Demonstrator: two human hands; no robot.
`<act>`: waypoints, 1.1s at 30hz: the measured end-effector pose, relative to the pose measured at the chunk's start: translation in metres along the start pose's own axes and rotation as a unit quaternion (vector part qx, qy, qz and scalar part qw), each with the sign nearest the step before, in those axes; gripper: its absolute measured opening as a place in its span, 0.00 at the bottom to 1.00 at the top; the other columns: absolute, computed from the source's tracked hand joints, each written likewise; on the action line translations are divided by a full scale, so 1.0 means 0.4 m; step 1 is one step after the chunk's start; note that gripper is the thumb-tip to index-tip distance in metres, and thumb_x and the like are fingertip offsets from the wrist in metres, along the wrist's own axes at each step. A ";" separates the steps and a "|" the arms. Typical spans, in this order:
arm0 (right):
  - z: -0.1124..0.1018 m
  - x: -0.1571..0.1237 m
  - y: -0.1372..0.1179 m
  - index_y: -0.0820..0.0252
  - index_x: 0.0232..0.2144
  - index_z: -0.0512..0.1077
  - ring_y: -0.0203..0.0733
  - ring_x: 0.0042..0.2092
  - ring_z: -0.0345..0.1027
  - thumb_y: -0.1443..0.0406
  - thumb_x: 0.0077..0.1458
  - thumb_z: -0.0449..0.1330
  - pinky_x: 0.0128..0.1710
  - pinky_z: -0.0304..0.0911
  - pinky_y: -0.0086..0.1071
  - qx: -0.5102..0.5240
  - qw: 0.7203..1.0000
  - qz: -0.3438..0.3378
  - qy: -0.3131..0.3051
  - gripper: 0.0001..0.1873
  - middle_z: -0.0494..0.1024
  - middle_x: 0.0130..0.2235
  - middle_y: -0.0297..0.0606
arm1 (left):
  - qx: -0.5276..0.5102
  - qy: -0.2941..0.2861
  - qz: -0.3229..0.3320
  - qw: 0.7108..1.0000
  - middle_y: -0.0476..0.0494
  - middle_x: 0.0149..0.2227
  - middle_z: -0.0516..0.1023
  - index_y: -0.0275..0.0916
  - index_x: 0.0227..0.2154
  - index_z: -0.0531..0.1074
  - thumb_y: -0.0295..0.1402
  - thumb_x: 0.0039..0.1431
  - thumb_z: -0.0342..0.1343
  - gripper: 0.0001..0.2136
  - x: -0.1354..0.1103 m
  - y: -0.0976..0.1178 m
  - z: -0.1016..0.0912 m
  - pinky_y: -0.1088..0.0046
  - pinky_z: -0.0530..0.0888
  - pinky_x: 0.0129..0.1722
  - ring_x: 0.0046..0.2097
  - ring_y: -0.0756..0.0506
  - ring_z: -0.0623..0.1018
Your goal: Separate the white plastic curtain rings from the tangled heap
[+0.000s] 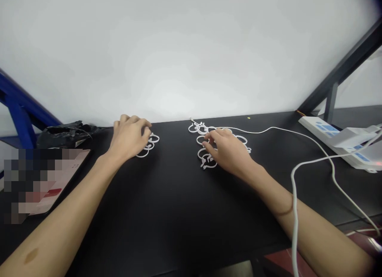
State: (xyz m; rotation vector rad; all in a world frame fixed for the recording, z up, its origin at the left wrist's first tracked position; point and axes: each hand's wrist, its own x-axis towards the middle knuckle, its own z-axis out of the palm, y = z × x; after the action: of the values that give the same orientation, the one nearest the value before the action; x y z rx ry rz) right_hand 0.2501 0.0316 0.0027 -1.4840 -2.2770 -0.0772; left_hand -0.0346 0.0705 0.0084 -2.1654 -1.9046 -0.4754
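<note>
On a black table (167, 197) lie two small heaps of white plastic loops, like looped cable ties. My left hand (129, 137) rests palm down on the smaller left heap (151, 143), fingers curled over it. Over the larger right heap (204, 143) my right hand (228, 149) lies with bent fingers touching the loops. Whether either hand actually grips a loop is hidden by the fingers.
A white cable (295, 177) runs from the right heap across the table and over my right forearm. A white and blue power strip (337, 139) sits at the right edge. Crumpled black plastic (64, 133) and a flat card (50, 185) lie at the left. A white wall stands close behind.
</note>
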 end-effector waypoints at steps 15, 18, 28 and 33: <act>0.012 0.005 0.025 0.61 0.40 0.73 0.52 0.47 0.66 0.60 0.62 0.56 0.44 0.63 0.41 -0.014 0.999 0.036 -0.030 0.11 0.77 0.42 0.44 | -0.028 -0.171 0.081 0.981 0.47 0.57 0.73 0.49 0.49 0.77 0.38 0.62 0.39 0.22 0.009 -0.059 0.009 0.47 0.50 0.60 0.60 0.33 0.62; 0.012 0.005 0.027 0.60 0.40 0.74 0.52 0.47 0.66 0.60 0.62 0.56 0.43 0.63 0.41 -0.023 0.999 0.034 -0.033 0.12 0.77 0.42 0.45 | -0.016 -0.166 0.079 0.983 0.46 0.56 0.74 0.49 0.47 0.78 0.37 0.62 0.39 0.22 0.006 -0.070 0.011 0.45 0.49 0.60 0.60 0.32 0.63; 0.017 0.005 0.044 0.63 0.47 0.76 0.52 0.46 0.63 0.76 0.59 0.50 0.45 0.62 0.41 -0.065 0.995 -0.002 -0.080 0.20 0.74 0.44 0.50 | -0.035 -0.051 0.088 0.994 0.43 0.55 0.75 0.43 0.48 0.75 0.34 0.62 0.39 0.20 -0.053 -0.016 -0.028 0.45 0.57 0.57 0.56 0.33 0.66; 0.025 0.004 0.056 0.58 0.48 0.76 0.50 0.42 0.61 0.73 0.60 0.52 0.42 0.60 0.40 -0.059 0.995 -0.012 -0.078 0.19 0.73 0.42 0.48 | -0.060 -0.021 0.173 0.983 0.44 0.51 0.77 0.40 0.46 0.74 0.32 0.64 0.44 0.15 -0.136 0.100 -0.006 0.48 0.56 0.59 0.55 0.36 0.67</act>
State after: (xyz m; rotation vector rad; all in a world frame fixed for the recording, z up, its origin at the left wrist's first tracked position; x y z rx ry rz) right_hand 0.2661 0.0452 -0.0098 -1.5705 -2.4530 -0.1076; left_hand -0.0010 0.0143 -0.0082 -2.5330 -1.5023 -0.4893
